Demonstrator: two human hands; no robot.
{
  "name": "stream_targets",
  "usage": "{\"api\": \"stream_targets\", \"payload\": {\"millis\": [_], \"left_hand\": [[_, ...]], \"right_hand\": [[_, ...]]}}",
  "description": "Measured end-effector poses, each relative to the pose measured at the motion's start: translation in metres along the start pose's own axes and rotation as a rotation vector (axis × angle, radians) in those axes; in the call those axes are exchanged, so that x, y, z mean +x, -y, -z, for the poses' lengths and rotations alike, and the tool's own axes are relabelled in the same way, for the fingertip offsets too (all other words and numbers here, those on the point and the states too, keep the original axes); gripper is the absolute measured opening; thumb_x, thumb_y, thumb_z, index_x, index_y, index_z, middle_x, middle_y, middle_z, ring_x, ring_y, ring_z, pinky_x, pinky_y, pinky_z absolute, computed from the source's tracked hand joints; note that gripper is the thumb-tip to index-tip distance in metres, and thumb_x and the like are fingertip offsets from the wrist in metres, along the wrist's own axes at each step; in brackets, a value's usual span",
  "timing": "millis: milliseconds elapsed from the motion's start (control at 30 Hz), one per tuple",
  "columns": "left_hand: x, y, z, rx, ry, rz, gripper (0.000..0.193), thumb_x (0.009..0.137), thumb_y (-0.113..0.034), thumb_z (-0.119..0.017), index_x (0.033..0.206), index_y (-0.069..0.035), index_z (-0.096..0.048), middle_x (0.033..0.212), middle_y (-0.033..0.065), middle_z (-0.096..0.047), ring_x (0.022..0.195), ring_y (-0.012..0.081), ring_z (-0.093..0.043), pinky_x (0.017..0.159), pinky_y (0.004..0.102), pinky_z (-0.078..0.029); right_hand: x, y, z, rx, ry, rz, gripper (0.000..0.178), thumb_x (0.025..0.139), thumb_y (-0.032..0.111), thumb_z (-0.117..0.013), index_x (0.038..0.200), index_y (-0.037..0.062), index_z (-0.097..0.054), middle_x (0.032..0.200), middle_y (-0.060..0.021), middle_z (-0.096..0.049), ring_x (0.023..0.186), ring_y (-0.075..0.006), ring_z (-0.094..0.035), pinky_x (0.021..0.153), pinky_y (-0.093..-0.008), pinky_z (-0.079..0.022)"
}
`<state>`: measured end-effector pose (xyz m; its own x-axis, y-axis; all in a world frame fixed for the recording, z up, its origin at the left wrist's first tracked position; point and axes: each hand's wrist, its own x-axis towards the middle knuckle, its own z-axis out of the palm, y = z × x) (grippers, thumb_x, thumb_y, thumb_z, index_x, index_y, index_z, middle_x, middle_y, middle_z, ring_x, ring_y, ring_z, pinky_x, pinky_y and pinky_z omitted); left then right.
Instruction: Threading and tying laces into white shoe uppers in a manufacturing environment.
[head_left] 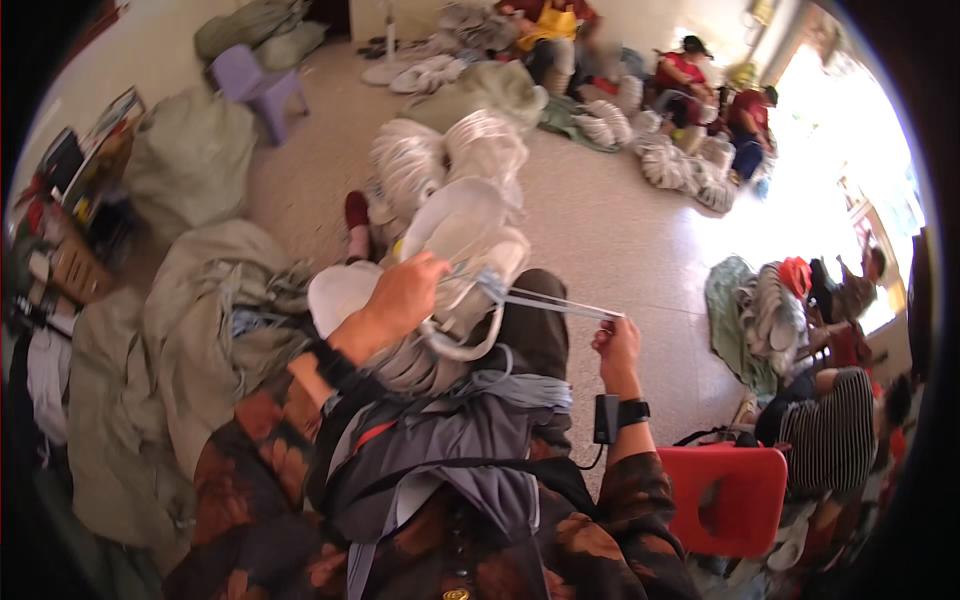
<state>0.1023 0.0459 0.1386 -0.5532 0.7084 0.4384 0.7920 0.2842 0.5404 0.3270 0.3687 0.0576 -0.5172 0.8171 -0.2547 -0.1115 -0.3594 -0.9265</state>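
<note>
Two pale strands [563, 308] look light and limp, best held endwise: the right hand [617, 347] pinches them there. Left hand [403, 294] curled, grip unclear.

It looks like a workshop: people [683, 72] sit among bulging cloth sacks [192, 155] and stacked pale pieces [484, 150].

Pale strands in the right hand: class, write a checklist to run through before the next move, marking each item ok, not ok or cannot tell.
1. Right hand gripping the pale strands: ok, fingertips pinch their end.
2. Strands drawn straight from the white cupped piece to that hand: ok.
3. Left hand at the piece: ok, fingers curled there.
4. Left hand's exact grip: cannot tell, its fingertips are hidden.
5. Grey-blue bundle neat: not ok, a loop stands up from it.
</note>
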Motion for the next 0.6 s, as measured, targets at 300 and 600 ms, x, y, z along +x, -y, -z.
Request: {"api": "stream_targets", "payload": {"millis": [300,600], "left_hand": [[-0.004,0.023,0.010,0.185,-0.145,-0.146,0.012,0.091,-0.006,-0.062,0.098,0.000,-0.070,0.091,0.0185,-0.065,0.083,0.0388,-0.064,0.073,0.0450,-0.050],[0.024,-0.011,-0.020,-0.457,0.064,0.184,0.010,0.087,-0.010,-0.069,0.091,-0.002,-0.071,0.081,0.0097,-0.066,0.071,0.0214,-0.063,0.069,0.0339,-0.050]], "right_hand": [[-0.003,-0.019,0.026,0.038,0.086,-0.223,0.021,0.101,0.021,-0.055,0.112,0.0051,-0.061,0.086,-0.0062,-0.062,0.066,-0.0164,-0.054,0.059,-0.0346,-0.047],[-0.030,-0.007,0.000,-0.917,0.134,0.598,0.027,0.098,0.014,-0.059,0.123,0.0041,-0.063,0.106,-0.0075,-0.068,0.084,-0.0151,-0.065,0.078,-0.0291,-0.052]]}}
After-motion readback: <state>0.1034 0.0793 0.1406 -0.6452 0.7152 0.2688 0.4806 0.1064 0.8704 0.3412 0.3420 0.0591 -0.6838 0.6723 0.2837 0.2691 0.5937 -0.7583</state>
